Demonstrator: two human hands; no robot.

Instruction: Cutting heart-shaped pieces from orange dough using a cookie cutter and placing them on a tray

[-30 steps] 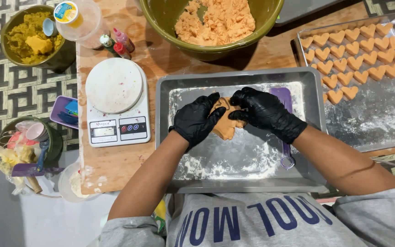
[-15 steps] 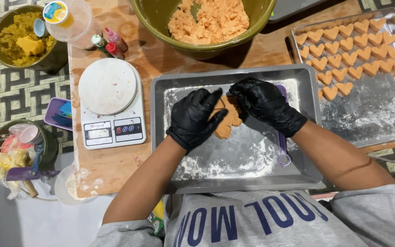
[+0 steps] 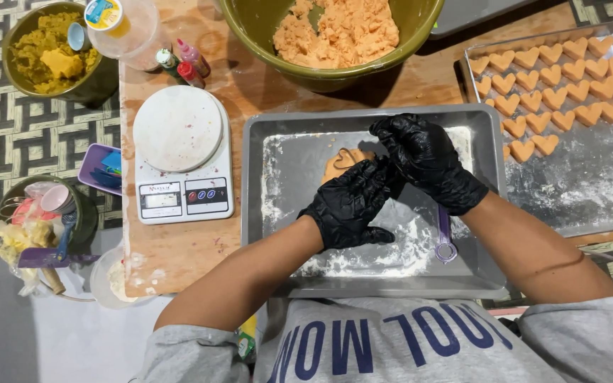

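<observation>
Together, left hand (image 3: 352, 206), right hand (image 3: 423, 159), touching orange dough (image 3: 342, 162), floured tray (image 3: 285, 234)

Wooden board (image 3: 257, 89) underneath, flour-smudged, carrying nearly everything. Floured baking tray (image 3: 264, 206) dead centre. White kitchen scale (image 3: 182, 159) just left of it, touching. Big green bowl (image 3: 420, 35) of orange dough at top, beside small colouring bottles (image 3: 182, 62) and clear lidded tub (image 3: 125, 28). Second metal tray (image 3: 590, 177) at right, rows of heart-shaped dough pieces (image 3: 555, 78) inside. Patterned surface (image 3: 30, 142) off left edge, holding smaller bowl (image 3: 97, 78) of yellow mix.
</observation>
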